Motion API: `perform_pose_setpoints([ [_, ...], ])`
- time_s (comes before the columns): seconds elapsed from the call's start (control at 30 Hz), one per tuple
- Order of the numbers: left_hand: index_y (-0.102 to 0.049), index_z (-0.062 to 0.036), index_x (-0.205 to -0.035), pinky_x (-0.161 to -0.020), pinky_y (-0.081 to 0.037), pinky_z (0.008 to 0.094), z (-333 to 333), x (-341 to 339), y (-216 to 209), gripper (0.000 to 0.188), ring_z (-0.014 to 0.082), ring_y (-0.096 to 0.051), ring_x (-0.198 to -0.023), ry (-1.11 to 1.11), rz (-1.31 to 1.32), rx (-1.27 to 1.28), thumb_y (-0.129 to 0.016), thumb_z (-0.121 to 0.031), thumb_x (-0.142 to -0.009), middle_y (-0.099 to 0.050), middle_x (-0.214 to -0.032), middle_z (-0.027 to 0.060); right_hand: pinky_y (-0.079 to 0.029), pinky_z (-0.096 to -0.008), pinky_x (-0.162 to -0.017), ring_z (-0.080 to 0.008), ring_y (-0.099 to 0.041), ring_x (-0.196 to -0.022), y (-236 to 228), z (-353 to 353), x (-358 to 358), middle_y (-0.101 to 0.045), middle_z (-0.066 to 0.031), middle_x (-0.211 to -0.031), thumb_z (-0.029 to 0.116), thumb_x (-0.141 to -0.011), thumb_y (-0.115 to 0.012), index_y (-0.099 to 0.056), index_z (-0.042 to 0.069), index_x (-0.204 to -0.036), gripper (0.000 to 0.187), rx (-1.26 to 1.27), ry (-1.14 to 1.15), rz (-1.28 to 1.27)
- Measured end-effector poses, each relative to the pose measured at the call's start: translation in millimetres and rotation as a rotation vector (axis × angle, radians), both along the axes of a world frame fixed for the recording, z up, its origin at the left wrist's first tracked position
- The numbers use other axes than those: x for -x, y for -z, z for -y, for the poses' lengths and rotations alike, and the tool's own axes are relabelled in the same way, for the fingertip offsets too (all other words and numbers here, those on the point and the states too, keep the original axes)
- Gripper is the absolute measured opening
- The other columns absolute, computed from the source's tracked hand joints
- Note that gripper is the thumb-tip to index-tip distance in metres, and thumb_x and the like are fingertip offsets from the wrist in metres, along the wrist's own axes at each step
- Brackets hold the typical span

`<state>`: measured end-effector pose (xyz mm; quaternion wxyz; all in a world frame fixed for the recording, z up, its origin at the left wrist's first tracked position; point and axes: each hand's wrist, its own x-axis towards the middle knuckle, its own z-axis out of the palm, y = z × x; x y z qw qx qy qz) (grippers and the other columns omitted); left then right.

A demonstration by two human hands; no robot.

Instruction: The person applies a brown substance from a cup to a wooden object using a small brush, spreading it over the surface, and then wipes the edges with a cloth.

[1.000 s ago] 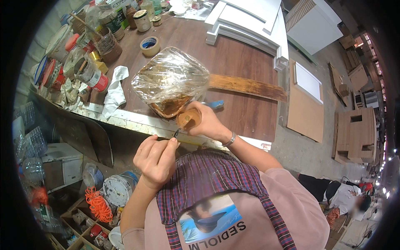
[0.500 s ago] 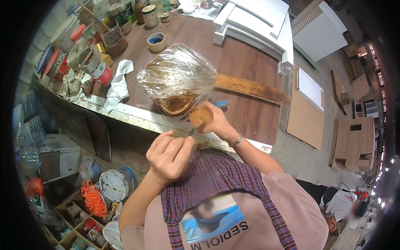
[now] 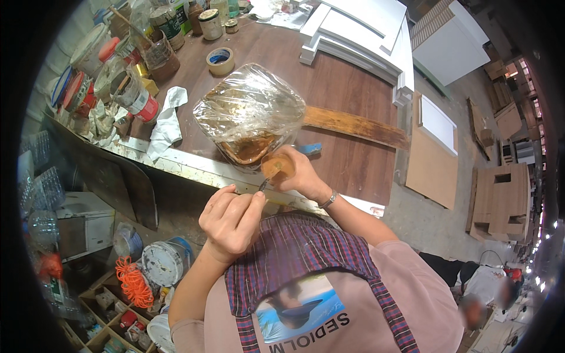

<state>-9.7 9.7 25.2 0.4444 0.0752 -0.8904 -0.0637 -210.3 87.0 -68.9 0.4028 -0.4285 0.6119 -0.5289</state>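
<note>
The left hand [image 3: 231, 219] is sitting a bit higher and closer to the right hand [image 3: 297, 173] than a second ago. In the head view, the left fingers are pinching a thin tool [image 3: 263, 185], and its tip is touching a small orange block [image 3: 276, 166]. The right hand is wrapping its fingers around that block, at the near table [image 3: 353, 159] edge. Just behind it is lying a plastic-wrapped paddle [image 3: 250, 115]. A white rag [image 3: 168, 123] and paint cans [image 3: 138, 97] are sitting to the left.
</note>
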Motion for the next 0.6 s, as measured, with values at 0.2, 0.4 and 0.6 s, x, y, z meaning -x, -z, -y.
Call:
perform_pose_setpoints([
  [0.2,-0.07,-0.0014,-0.089,-0.075,-0.058,0.041,5.1,-0.2,-0.5,0.018,0.0238,-0.063,-0.067,0.0,0.046,-0.01,-0.073,0.003,-0.072,-0.063,-0.075,0.0079,-0.046,-0.0312,-0.092,-0.0171,-0.057,-0.1,3.9,1.4,0.0,-0.06,-0.0082,-0.104,0.015,-0.058,-0.081,-0.056,0.001,-0.112,0.061,0.026,-0.004,0.038],
  [0.4,-0.07,-0.0011,-0.087,-0.075,-0.058,0.0413,3.1,3.2,-2.0,0.015,0.0237,-0.063,-0.067,0.009,0.033,-0.016,-0.073,0.003,-0.073,-0.064,-0.075,0.0081,-0.045,-0.0304,-0.092,-0.0164,-0.056,-0.1,2.1,1.5,0.1,-0.059,-0.0078,-0.105,0.012,-0.059,-0.079,-0.056,0.001,-0.112,0.06,0.033,-0.002,0.04],
  [0.6,-0.07,-0.0008,-0.086,-0.075,-0.058,0.0418,1.8,4.5,-5.9,0.014,0.0247,-0.063,-0.067,0.009,0.039,-0.035,-0.073,0.005,-0.074,-0.065,-0.075,0.0087,-0.045,-0.0297,-0.092,-0.0157,-0.055,-0.099,4.6,1.4,2.0,-0.059,-0.0076,-0.105,0.01,-0.058,-0.079,-0.055,0.001,-0.112,0.06,0.044,-0.006,0.035],
])
